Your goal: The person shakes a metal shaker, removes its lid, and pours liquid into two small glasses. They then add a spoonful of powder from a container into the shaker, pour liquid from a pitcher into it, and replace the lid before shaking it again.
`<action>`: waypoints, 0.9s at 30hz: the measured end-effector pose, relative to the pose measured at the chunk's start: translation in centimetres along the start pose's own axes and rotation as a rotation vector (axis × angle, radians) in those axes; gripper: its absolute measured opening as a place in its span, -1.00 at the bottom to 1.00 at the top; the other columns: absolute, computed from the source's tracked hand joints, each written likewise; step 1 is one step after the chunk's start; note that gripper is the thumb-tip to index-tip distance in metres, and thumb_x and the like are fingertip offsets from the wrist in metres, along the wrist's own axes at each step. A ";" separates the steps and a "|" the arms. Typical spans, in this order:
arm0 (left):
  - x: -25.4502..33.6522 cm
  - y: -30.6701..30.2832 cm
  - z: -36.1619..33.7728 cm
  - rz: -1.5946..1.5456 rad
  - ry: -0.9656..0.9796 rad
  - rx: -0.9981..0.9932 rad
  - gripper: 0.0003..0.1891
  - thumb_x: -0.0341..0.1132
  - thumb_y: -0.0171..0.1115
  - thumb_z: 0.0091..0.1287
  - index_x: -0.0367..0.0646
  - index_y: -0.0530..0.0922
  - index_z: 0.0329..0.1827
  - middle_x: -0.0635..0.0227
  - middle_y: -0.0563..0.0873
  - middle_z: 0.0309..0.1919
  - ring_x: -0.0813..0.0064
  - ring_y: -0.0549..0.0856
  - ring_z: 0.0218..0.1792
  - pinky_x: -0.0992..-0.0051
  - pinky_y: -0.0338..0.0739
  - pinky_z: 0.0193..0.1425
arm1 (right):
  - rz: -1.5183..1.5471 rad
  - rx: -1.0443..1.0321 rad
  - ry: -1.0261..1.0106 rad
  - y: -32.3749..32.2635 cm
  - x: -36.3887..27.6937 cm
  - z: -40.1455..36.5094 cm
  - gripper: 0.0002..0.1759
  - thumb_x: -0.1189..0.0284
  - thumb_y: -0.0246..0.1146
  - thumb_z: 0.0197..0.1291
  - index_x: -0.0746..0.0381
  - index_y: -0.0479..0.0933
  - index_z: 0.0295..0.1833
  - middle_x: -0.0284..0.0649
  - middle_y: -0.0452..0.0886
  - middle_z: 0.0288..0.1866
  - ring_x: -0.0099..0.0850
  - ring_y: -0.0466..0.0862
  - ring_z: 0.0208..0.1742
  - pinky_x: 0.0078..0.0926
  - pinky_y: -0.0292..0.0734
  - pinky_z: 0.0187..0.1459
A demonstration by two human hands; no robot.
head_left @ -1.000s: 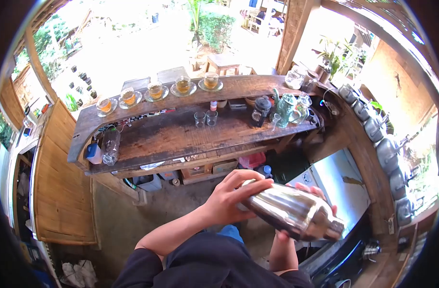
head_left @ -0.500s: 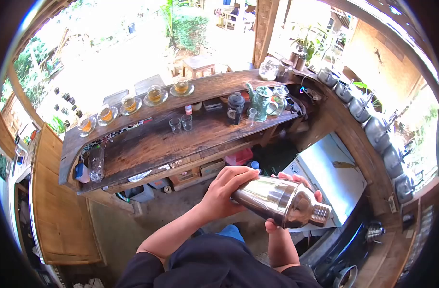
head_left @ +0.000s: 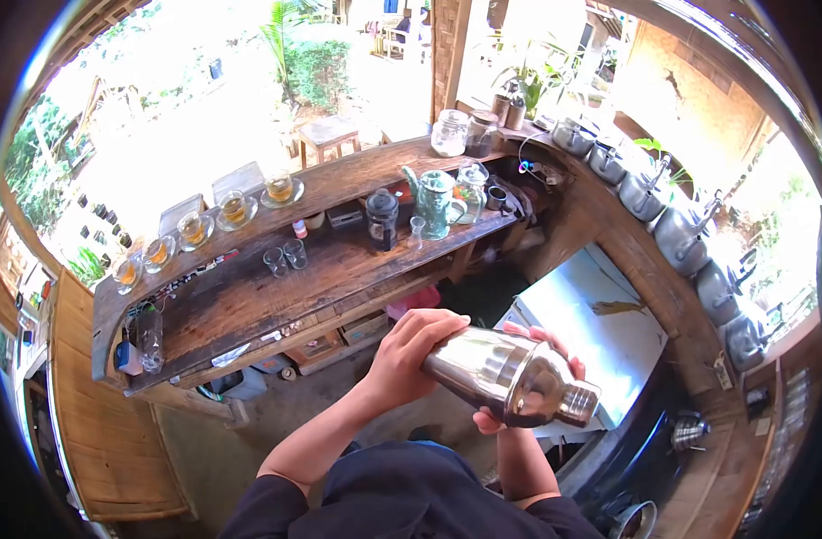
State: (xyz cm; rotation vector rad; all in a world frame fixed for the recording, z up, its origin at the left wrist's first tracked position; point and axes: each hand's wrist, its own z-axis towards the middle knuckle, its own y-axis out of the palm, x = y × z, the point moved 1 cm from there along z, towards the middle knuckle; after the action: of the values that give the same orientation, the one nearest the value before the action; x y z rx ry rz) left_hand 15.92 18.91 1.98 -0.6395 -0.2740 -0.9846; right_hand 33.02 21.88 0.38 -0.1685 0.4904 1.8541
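Note:
A shiny metal cocktail shaker [head_left: 492, 370] lies nearly sideways in front of my chest, its capped end pointing to the lower right. Around its wider base end, my left hand [head_left: 411, 357] is wrapped with the fingers over the top. My right hand [head_left: 546, 344] grips it near the shoulder from behind. Most of that palm is hidden by the shaker, with fingertips showing above and the thumb below.
Several glass cups of amber drink on saucers [head_left: 234, 209] line the wooden counter's upper ledge [head_left: 357, 171]. Lower down stand two small glasses [head_left: 285, 259], a French press [head_left: 382, 220] and a green pitcher [head_left: 436, 205]. Metal kettles [head_left: 682, 241] line the right side above a white-topped appliance [head_left: 591, 314].
The view has turned to the right, so the counter and cups appear farther left. Both hands still hold the shaker, which sits slightly farther left in view.

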 end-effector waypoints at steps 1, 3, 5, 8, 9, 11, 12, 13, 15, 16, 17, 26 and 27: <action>-0.2 0.8 0.1 -0.010 -0.017 -0.004 -0.30 -0.54 0.51 -0.02 -0.14 0.56 0.30 0.15 0.72 0.14 0.07 0.71 0.21 0.23 0.62 0.30 | 0.002 0.016 -0.012 -0.8 0.9 -0.4 0.47 0.01 0.76 -0.23 -0.04 -0.20 0.60 0.10 0.33 0.40 0.02 0.62 0.30 0.02 0.62 0.31; -2.0 3.1 -2.2 -0.016 -0.144 -0.007 -0.28 -0.53 0.52 -0.03 -0.12 0.56 0.31 0.16 0.72 0.14 0.06 0.71 0.21 0.23 0.62 0.30 | -0.094 -0.023 0.144 -2.1 3.0 -2.0 0.31 0.05 0.77 -0.25 0.11 0.08 0.53 0.02 0.46 0.30 -0.17 0.65 0.25 -0.15 0.61 0.24; -4.9 5.9 -6.1 -0.093 -0.431 -0.020 -0.23 -0.49 0.56 -0.07 -0.07 0.55 0.34 0.18 0.72 0.16 0.04 0.70 0.22 0.22 0.61 0.31 | -0.258 -0.068 0.528 -3.3 4.1 -3.5 0.17 0.14 0.78 -0.23 0.23 0.26 0.45 -0.06 0.54 0.22 -0.29 0.65 0.20 -0.21 0.58 0.24; -5.9 8.3 -7.5 -0.099 -0.599 -0.042 -0.19 -0.46 0.60 -0.10 -0.06 0.53 0.36 0.20 0.73 0.17 0.02 0.70 0.23 0.21 0.61 0.32 | -0.290 -0.012 0.817 -4.2 4.5 -3.9 0.11 0.24 0.76 -0.19 0.29 0.29 0.45 -0.08 0.54 0.24 -0.28 0.62 0.21 -0.16 0.52 0.30; -5.2 8.1 -6.1 -0.124 -0.533 -0.033 -0.23 -0.48 0.58 -0.08 -0.08 0.56 0.33 0.21 0.74 0.15 0.05 0.72 0.18 0.22 0.63 0.28 | -0.353 -0.073 0.576 -4.6 3.7 -2.3 0.12 0.23 0.77 -0.20 0.28 0.29 0.45 -0.08 0.53 0.25 -0.27 0.62 0.21 -0.17 0.52 0.30; -2.5 6.7 -1.7 -0.044 -0.309 0.003 -0.27 -0.49 0.57 -0.06 -0.09 0.57 0.30 0.22 0.74 0.13 0.08 0.73 0.15 0.23 0.64 0.25 | -0.283 -0.197 0.318 -6.6 2.7 -0.4 0.20 0.18 0.76 -0.19 0.21 0.17 0.49 -0.05 0.46 0.34 -0.21 0.62 0.27 -0.15 0.54 0.32; -1.0 5.8 0.5 0.025 -0.085 0.030 -0.31 -0.51 0.56 -0.05 -0.11 0.59 0.27 0.22 0.75 0.12 0.11 0.74 0.12 0.24 0.65 0.23 | -0.007 -0.058 0.209 -5.4 2.3 1.1 0.31 0.10 0.78 -0.27 0.17 0.08 0.51 -0.04 0.42 0.39 -0.14 0.62 0.33 -0.09 0.54 0.37; 0.3 5.1 2.4 0.020 0.050 0.054 -0.37 -0.53 0.52 -0.01 -0.15 0.61 0.23 0.22 0.75 0.10 0.16 0.74 0.08 0.26 0.65 0.20 | -0.024 -0.112 0.106 -5.4 0.5 2.8 0.33 0.10 0.78 -0.28 0.16 0.04 0.51 -0.03 0.39 0.41 -0.09 0.62 0.34 -0.05 0.53 0.39; 0.2 5.0 2.9 0.027 0.098 0.070 -0.37 -0.53 0.52 -0.01 -0.15 0.61 0.23 0.22 0.74 0.10 0.16 0.74 0.07 0.27 0.65 0.19 | -0.034 -0.170 -0.004 -5.2 -0.1 3.7 0.36 0.09 0.79 -0.28 0.15 0.01 0.52 -0.02 0.37 0.43 -0.05 0.63 0.35 -0.01 0.53 0.40; 0.1 4.9 3.0 0.031 0.152 0.080 -0.37 -0.54 0.52 -0.02 -0.16 0.60 0.23 0.21 0.74 0.09 0.17 0.74 0.07 0.27 0.65 0.19 | 0.006 -0.139 0.003 -4.7 0.6 3.2 0.29 0.13 0.79 -0.26 0.17 0.08 0.49 -0.01 0.40 0.42 -0.07 0.65 0.32 -0.08 0.56 0.38; -1.1 5.4 2.0 0.027 0.078 0.074 -0.31 -0.51 0.57 -0.04 -0.14 0.58 0.27 0.20 0.74 0.12 0.14 0.74 0.11 0.26 0.65 0.20 | 0.046 -0.107 0.004 -4.6 1.6 2.8 0.22 0.16 0.79 -0.24 0.18 0.15 0.45 -0.01 0.44 0.40 -0.10 0.67 0.30 -0.15 0.58 0.35; -2.9 6.0 -0.4 -0.006 -0.341 -0.016 -0.29 -0.47 0.59 0.00 -0.08 0.56 0.32 0.20 0.73 0.16 0.11 0.73 0.18 0.23 0.65 0.24 | -0.020 -0.061 0.363 -5.6 3.5 0.3 0.37 0.16 0.79 -0.21 0.24 0.02 0.59 -0.02 0.45 0.34 -0.13 0.65 0.27 -0.11 0.62 0.31; -1.6 5.3 1.4 0.033 -0.114 -0.011 -0.31 -0.45 0.60 -0.01 -0.10 0.57 0.28 0.20 0.73 0.11 0.11 0.74 0.13 0.22 0.66 0.20 | -0.017 -0.040 0.242 -5.6 1.9 1.7 0.43 0.11 0.79 -0.22 0.23 -0.05 0.60 -0.01 0.45 0.32 -0.09 0.64 0.28 -0.03 0.64 0.31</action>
State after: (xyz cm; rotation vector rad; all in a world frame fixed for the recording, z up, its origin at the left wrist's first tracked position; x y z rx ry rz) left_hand 19.58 22.97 0.31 -0.7091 -0.3575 -0.9206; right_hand 37.78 25.65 -0.14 -0.4261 0.6167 1.8372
